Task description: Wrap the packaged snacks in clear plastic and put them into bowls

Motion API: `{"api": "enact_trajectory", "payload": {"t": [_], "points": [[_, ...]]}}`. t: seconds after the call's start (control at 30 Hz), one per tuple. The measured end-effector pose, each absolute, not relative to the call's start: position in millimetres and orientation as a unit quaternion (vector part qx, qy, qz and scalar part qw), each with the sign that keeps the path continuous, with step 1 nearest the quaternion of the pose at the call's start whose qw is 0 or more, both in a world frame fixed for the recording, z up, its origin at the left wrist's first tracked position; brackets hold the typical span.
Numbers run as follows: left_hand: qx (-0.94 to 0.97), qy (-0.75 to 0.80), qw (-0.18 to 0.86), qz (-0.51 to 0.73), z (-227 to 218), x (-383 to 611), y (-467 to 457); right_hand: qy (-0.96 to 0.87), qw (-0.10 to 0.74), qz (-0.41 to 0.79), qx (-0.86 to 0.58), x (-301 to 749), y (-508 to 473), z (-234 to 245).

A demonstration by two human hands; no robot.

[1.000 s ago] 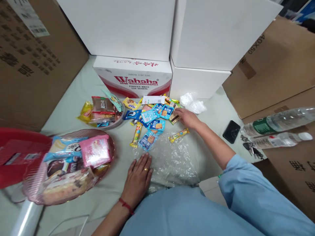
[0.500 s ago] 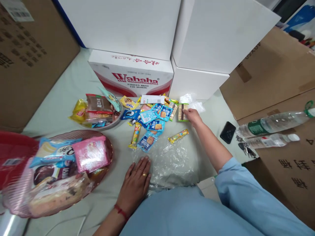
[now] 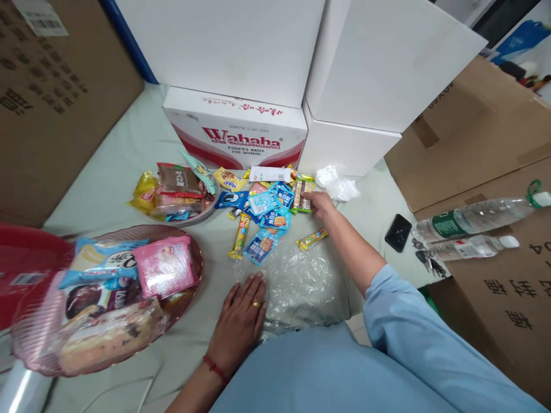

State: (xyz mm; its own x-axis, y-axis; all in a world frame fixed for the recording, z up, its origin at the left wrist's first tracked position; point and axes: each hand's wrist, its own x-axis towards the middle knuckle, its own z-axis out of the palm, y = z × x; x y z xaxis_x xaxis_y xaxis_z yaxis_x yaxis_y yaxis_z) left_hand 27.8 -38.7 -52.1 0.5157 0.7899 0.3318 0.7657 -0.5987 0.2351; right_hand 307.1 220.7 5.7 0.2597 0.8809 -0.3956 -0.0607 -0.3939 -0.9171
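Note:
My right hand is closed on a small wrapped snack bar with a green edge and a brown band, at the right side of a pile of snacks. Blue biscuit packets and a yellow stick-shaped snack lie in that pile. Another yellow stick snack lies on a clear plastic bag, just below my right wrist. My left hand rests flat and open on the table beside the bag's left edge, holding nothing.
A pink glass dish with packaged breads stands at left, and a bowl of snacks behind it. A Wahaha carton and white boxes wall the back. At right lie a black phone, keys and plastic bottles.
My right hand has moved left with the snack bar, bringing it against the pile's right side. My left hand stays flat on the table. The view has shifted slightly.

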Motion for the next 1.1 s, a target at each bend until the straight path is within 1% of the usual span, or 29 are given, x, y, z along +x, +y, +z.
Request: {"api": "enact_trajectory", "payload": {"t": [0.13, 0.2, 0.23, 0.27, 0.33, 0.37, 0.4, 0.43, 0.5, 0.6, 0.73, 0.8, 0.9, 0.97, 1.0, 1.03, 1.1], "points": [[0.863, 0.455, 0.048, 0.213, -51.4, 29.0, -39.6, -0.38, 0.407, 0.496, -0.667, 333.5, 200.8, 34.2], [0.861, 0.456, 0.054, 0.218, -51.9, 29.3, -40.1, -0.435, 0.383, 0.44, -0.686, 359.6, 192.0, 54.3], [0.86, 0.456, 0.055, 0.221, -52.4, 29.1, -40.0, -0.481, 0.349, 0.384, -0.706, 373.9, 188.4, 64.4], [0.86, 0.454, 0.055, 0.225, -53.1, 28.7, -39.6, -0.531, 0.293, 0.315, -0.73, 388.0, 185.1, 73.7], [0.86, 0.451, 0.059, 0.231, -54.4, 27.1, -37.3, -0.607, 0.131, 0.176, -0.763, 411.8, 178.9, 87.6], [0.86, 0.448, 0.064, 0.235, -54.5, 26.1, -35.3, -0.625, 0.05, 0.128, -0.768, 420.2, 175.7, 91.3], [0.859, 0.447, 0.072, 0.24, -54.1, 25.1, -33.0, -0.63, -0.013, 0.105, -0.769, 426.0, 172.2, 92.7], [0.856, 0.447, 0.084, 0.246, -52.9, 24.1, -30.5, -0.633, -0.057, 0.094, -0.767, 429.0, 168.4, 91.7], [0.845, 0.451, 0.111, 0.265, -48.1, 22.9, -26.0, -0.639, -0.099, 0.091, -0.757, 428.8, 159.5, 83.6], [0.825, 0.459, 0.14, 0.299, -37.7, 22.6, -23.0, -0.65, -0.092, 0.086, -0.749, 422.3, 144.1, 62.0], [0.826, 0.466, 0.095, 0.303, -31.2, 22.5, -26.6, -0.666, -0.029, 0.077, -0.741, 425.4, 127.1, 35.3], [0.834, 0.474, 0.066, 0.275, -34.2, 22.2, -29.8, -0.667, 0.009, 0.086, -0.74, 433.8, 121.3, 31.6], [0.837, 0.498, 0.045, 0.222, -42.0, 23.6, -34.4, -0.675, 0.106, 0.094, -0.724, 442.0, 110.0, 41.6], [0.837, 0.509, 0.043, 0.198, -45.2, 26.5, -37.2, -0.72, 0.159, 0.131, -0.663, 435.3, 97.3, 53.7], [0.837, 0.511, 0.045, 0.193, -45.5, 28.4, -38.4, -0.753, 0.167, 0.167, -0.614, 427.3, 89.1, 59.2], [0.836, 0.512, 0.048, 0.19, -45.2, 30.6, -39.5, -0.785, 0.162, 0.212, -0.559, 416.5, 80.0, 63.5], [0.834, 0.517, 0.055, 0.185, -43.3, 34.6, -40.8, -0.825, 0.126, 0.305, -0.459, 391.2, 60.5, 66.7]]}}
